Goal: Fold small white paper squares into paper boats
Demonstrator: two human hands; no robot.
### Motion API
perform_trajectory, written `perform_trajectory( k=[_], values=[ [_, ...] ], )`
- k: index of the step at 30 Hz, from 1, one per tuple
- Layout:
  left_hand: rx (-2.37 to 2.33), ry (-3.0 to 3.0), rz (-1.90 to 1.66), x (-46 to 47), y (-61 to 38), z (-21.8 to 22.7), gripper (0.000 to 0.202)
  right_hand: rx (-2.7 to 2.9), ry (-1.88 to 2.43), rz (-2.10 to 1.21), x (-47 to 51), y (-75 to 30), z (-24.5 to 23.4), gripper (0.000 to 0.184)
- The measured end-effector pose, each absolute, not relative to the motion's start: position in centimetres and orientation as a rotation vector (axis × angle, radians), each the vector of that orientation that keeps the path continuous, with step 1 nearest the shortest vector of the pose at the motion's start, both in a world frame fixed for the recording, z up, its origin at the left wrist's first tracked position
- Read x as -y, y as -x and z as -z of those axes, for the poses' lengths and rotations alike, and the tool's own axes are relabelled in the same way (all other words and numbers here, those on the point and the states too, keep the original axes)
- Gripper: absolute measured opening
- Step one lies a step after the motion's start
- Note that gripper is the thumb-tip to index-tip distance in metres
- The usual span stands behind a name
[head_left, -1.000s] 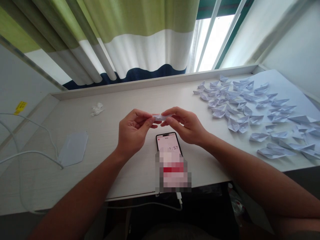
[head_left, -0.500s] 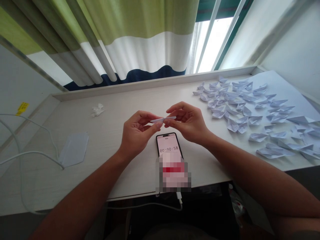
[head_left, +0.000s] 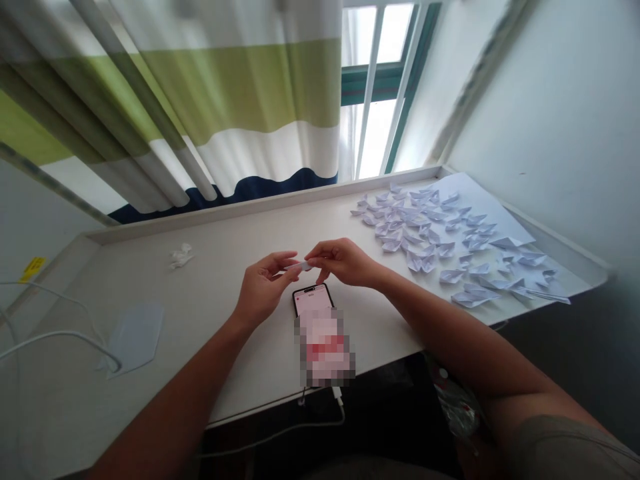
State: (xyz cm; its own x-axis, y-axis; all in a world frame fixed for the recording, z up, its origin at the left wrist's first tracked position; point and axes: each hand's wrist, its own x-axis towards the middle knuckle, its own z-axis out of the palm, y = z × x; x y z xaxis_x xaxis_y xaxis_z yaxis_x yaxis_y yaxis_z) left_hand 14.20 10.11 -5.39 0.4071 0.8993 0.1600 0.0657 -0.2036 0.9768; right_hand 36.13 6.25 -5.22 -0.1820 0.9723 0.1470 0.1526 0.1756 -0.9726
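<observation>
Between my two hands is a small folded white paper boat [head_left: 299, 266], seen nearly edge-on and partly hidden by fingers. My left hand [head_left: 263, 288] pinches its left end between thumb and fingers. On its other end, my right hand [head_left: 345, 260] is closed with the fingertips bent over the paper. Just below the hands lies a phone [head_left: 311, 303] with a pink screen, its lower part blurred out. To the right, many folded paper boats [head_left: 420, 217] are spread over the white table [head_left: 215, 293].
A crumpled tissue [head_left: 181, 256] lies at the left, with a flat white paper piece [head_left: 135, 337] nearer me. White cables [head_left: 55, 335] loop along the left side. A charging cable [head_left: 339, 397] hangs off the front edge. Curtains [head_left: 240, 100] hang behind the table.
The view has swung up and to the right, so everything sits lower and further left. My right hand has turned, its fingers now bent over the boat's right end.
</observation>
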Motion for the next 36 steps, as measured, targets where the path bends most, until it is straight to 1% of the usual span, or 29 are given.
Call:
perform_trajectory(
  k=[2,3,6,9,13,17,19,21,24,29,31,36],
  values=[
    [-0.881,-1.662,-0.913,-10.4,-14.7,5.0,0.035,1.563,1.202,-1.046,-5.8,-36.8,4.3,0.013],
    [-0.869,-1.699,-0.884,-10.6,-15.1,4.7,0.033,1.581,1.233,-1.037,-5.6,-37.3,3.8,0.013],
    [-0.792,-1.767,-0.868,-11.2,-16.9,3.6,0.029,1.597,1.266,-1.131,-5.2,-39.5,2.1,0.025],
    [-0.700,-1.836,-0.918,-11.8,-19.5,2.8,0.026,1.470,1.281,-1.208,-5.4,-42.2,0.5,0.036],
    [-0.637,-1.906,-0.961,-12.8,-22.9,2.7,0.022,1.333,1.332,-1.349,-5.7,-45.5,-1.1,0.031],
    [-0.549,-1.972,-0.915,-13.7,-25.2,2.8,0.018,1.241,1.401,-1.400,-6.2,-47.7,-1.5,0.025],
    [-0.498,-2.030,-0.856,-14.3,-26.1,2.6,0.017,1.267,1.463,-1.330,-7.1,-48.5,-1.4,0.018],
    [-0.469,-2.091,-0.823,-15.2,-27.0,2.3,0.016,1.354,1.558,-1.152,-8.4,-49.2,-1.3,0.013],
    [-0.473,-2.169,-0.825,-17.4,-28.9,2.2,0.016,1.546,1.715,-0.864,-11.3,-50.5,-1.4,0.013],
    [-0.642,-2.159,-0.864,-23.1,-33.2,4.0,0.008,1.734,1.968,-0.562,-17.6,-53.2,-1.2,0.015],
    [-0.735,-2.162,-0.844,-25.2,-34.8,5.2,0.005,1.760,2.030,-0.527,-20.1,-53.9,-0.5,0.014],
    [-0.820,-2.150,-0.799,-28.1,-37.0,7.7,0.003,1.811,2.131,-0.425,-23.8,-54.4,1.6,0.004]
  ],
)
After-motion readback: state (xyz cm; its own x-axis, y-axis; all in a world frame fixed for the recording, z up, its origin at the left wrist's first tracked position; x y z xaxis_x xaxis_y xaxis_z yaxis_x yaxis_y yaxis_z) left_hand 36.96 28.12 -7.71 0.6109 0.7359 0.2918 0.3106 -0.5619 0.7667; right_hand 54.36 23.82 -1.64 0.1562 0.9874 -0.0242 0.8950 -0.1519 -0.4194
